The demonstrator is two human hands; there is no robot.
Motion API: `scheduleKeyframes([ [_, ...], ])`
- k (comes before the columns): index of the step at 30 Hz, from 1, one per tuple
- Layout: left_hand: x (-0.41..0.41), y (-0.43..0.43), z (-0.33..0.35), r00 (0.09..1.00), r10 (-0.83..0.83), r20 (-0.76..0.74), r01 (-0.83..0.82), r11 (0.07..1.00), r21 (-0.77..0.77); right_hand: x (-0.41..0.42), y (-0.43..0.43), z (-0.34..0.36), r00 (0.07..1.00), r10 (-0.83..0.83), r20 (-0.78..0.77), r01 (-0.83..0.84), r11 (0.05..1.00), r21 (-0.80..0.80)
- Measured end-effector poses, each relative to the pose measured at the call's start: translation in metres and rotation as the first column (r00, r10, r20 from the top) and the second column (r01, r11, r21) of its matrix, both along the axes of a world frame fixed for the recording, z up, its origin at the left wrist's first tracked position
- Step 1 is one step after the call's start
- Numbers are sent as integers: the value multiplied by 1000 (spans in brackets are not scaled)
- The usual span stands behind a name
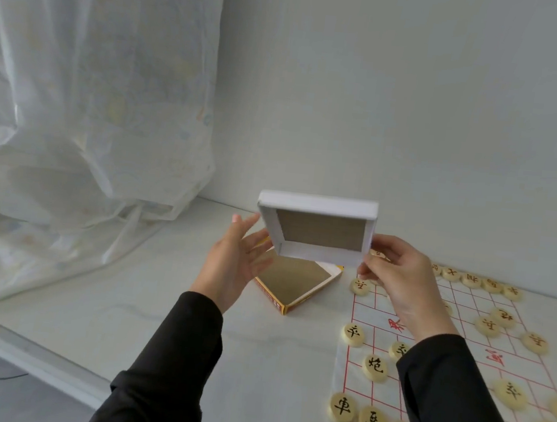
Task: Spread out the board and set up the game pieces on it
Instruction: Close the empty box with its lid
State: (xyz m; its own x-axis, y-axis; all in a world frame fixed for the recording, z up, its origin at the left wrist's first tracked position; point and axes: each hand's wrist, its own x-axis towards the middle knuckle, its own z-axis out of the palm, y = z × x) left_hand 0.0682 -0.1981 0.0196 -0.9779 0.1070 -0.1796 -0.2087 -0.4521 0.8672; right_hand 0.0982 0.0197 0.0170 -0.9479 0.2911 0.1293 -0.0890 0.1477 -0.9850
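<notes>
A white box tray [319, 205] with a brown inside hangs tilted in the air, its open side facing me. My right hand [400, 282] pinches its right edge. My left hand [237, 258] is spread with straight fingers beside the tray's left wall, touching or nearly touching it. Below lies the other box half [292, 281], yellow-sided and open, on the table. The paper board [461, 353] with red grid lines lies flat at the right. Round cream pieces with black characters [374, 367] stand along its lines; my right arm hides some.
A sheer white curtain [85, 104] hangs at the left and drapes onto the white table [162, 319]. A plain wall stands behind. The table's front edge [32, 353] runs diagonally at the lower left.
</notes>
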Motion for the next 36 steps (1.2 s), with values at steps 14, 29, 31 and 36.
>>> scheduleKeyframes([
  [14, -21, 11, -17, 968, 198, -157, -224, 960, -171, -17, -34, -18, 1000, 28, 0, -28, 993, 112],
  [29, -58, 5, -62, 995, 98, 12, -62, 719, -692, -24, -47, -47, 980, -23, 196, -68, 892, 447],
  [31, -55, 3, -62, 999, 46, -16, -42, 653, -756, -25, -46, -47, 981, -36, 192, -56, 890, 453],
  [36, -48, -12, -53, 997, -63, -41, 5, 603, -798, -26, -39, -43, 979, -38, 200, -55, 896, 441],
])
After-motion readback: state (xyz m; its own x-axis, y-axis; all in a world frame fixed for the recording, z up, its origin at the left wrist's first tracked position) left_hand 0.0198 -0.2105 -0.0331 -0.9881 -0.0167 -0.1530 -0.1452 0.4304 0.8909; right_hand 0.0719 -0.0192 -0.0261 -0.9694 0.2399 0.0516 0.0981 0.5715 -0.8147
